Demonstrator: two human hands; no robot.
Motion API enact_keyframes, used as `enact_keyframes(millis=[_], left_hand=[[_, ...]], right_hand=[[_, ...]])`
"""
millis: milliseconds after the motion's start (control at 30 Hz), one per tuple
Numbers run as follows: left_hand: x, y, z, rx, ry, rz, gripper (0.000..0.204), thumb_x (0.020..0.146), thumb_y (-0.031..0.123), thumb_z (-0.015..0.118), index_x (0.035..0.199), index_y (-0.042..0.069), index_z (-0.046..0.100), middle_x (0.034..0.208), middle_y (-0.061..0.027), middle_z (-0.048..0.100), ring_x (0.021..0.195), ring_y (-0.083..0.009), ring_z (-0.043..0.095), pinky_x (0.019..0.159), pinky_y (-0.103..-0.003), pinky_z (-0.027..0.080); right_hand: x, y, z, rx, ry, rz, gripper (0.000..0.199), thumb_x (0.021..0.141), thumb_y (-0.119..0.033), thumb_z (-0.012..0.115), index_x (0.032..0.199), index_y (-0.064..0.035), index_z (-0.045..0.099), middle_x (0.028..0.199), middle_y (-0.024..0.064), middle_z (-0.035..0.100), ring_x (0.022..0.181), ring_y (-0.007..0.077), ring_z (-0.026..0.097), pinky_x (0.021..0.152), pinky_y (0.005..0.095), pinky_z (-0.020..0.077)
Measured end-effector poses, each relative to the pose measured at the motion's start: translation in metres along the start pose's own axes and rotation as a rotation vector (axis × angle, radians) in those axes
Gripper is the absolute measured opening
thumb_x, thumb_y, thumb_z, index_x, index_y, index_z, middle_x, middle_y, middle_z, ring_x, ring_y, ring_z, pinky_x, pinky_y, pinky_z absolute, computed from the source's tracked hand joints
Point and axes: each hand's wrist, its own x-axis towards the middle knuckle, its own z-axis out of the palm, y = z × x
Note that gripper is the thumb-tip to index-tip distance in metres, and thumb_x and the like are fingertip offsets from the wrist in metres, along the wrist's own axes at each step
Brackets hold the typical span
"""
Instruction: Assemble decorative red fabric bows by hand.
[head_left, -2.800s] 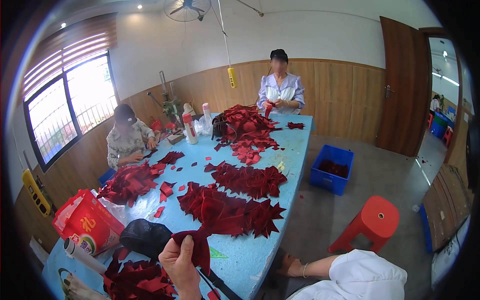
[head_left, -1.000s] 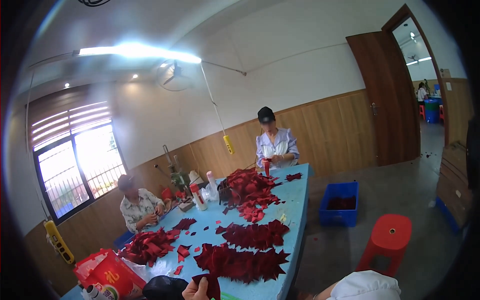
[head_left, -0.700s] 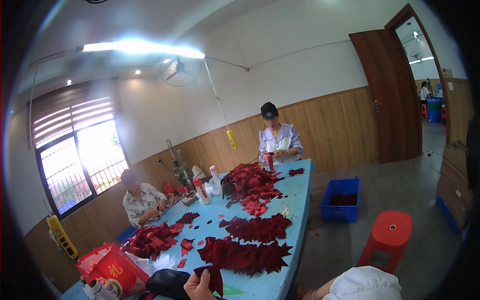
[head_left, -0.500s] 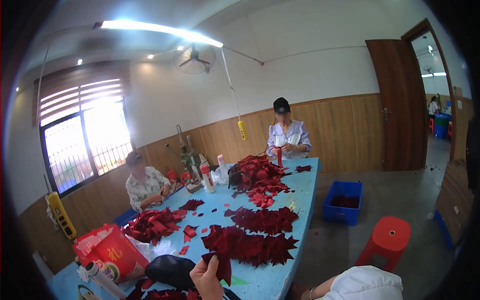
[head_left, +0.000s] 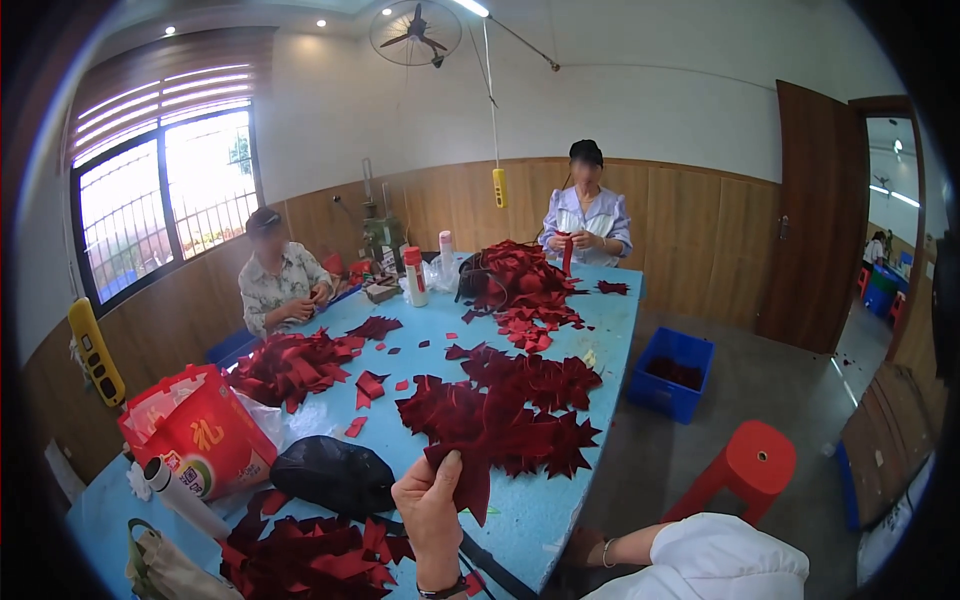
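- One dark red cloth piece (head_left: pixel 476 492) is pinched between the thumb and bent fingers of the left hand (head_left: pixel 428 500), which is raised over the near part of the blue desk (head_left: pixel 615 310); a pointed end of the cloth hangs below the grip.
- Of the two hands, the right hand (head_left: pixel 583 547) is low beside the desk's edge, in shadow, with a bracelet (head_left: pixel 608 553) at the wrist and a white sleeve (head_left: pixel 725 560) farther up the arm; I cannot tell how far its fingers are spread or whether it has hold of anything.
- Just behind the held piece lies a near row of pointed red pieces (head_left: pixel 560 440); whether the two touch, I cannot tell.
- Left of the left hand sits a black bag (head_left: pixel 330 475), with a red carrier bag (head_left: pixel 215 440) and a tilted flask (head_left: pixel 185 497) beyond it.
- At the lower left, a heap of dark red cloth (head_left: pixel 300 560) spreads over the desk.
- Across the desk, a person in a lilac top (head_left: pixel 612 212) handles a red strip (head_left: pixel 567 257).
- At the left side, a person in a patterned shirt (head_left: pixel 265 285) sits behind another red heap (head_left: pixel 295 365).
- On the floor to the right are a blue crate (head_left: pixel 665 398) and a red stool (head_left: pixel 760 460).
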Motion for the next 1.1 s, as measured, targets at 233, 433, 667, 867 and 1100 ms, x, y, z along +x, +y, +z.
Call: enact_keyframes(millis=[233,433,667,867,1100], left_hand=[[0.020,-0.027,0.015,0.003,-0.043,-0.035,0.016,0.085,0.004,0.063,0.098,-0.005,0.066,0.079,-0.0048,0.066,0.066,-0.0071,0.058,0.060,-0.020,0.047],[0.013,-0.040,0.028,0.084,0.016,-0.035,0.015,0.085,0.004,0.063,0.096,-0.005,0.066,0.079,-0.0041,0.066,0.065,-0.0065,0.057,0.060,-0.019,0.046],[0.008,-0.023,0.055,0.236,0.009,0.111,0.012,0.085,0.005,0.063,0.090,-0.005,0.066,0.076,-0.0038,0.065,0.063,-0.0056,0.056,0.057,-0.018,0.043],[0.019,-0.044,0.057,0.279,0.120,0.101,0.011,0.085,0.004,0.063,0.088,-0.005,0.065,0.074,-0.0018,0.064,0.063,-0.0046,0.054,0.057,-0.018,0.042],[0.062,-0.066,0.013,0.306,0.165,0.043,0.009,0.084,0.006,0.063,0.086,-0.003,0.064,0.074,-0.0026,0.063,0.062,-0.0060,0.055,0.056,-0.018,0.043]], right_hand=[[0.031,0.035,0.023,-0.046,-0.027,0.146,0.086,0.071,-0.057,0.059,0.125,0.0073,0.040,0.121,0.0262,0.049,0.111,0.0408,0.052,0.090,0.0500,0.0429],[0.040,0.068,0.036,-0.033,-0.036,0.246,0.089,0.070,-0.059,0.059,0.126,0.0065,0.037,0.123,0.0263,0.048,0.113,0.0397,0.051,0.092,0.0511,0.0410],[0.036,0.104,0.044,-0.012,0.058,0.151,0.089,0.069,-0.059,0.061,0.124,0.0084,0.038,0.119,0.0264,0.051,0.110,0.0385,0.053,0.091,0.0494,0.0434],[0.047,0.101,-0.007,-0.002,-0.064,0.147,0.089,0.069,-0.059,0.062,0.122,0.0091,0.039,0.112,0.0242,0.056,0.104,0.0380,0.057,0.089,0.0489,0.0448],[0.097,0.063,-0.011,-0.127,-0.020,-0.056,0.055,0.077,-0.052,0.055,0.111,-0.0098,0.060,0.106,0.0163,0.062,0.096,0.0352,0.060,0.077,0.0472,0.0485]])
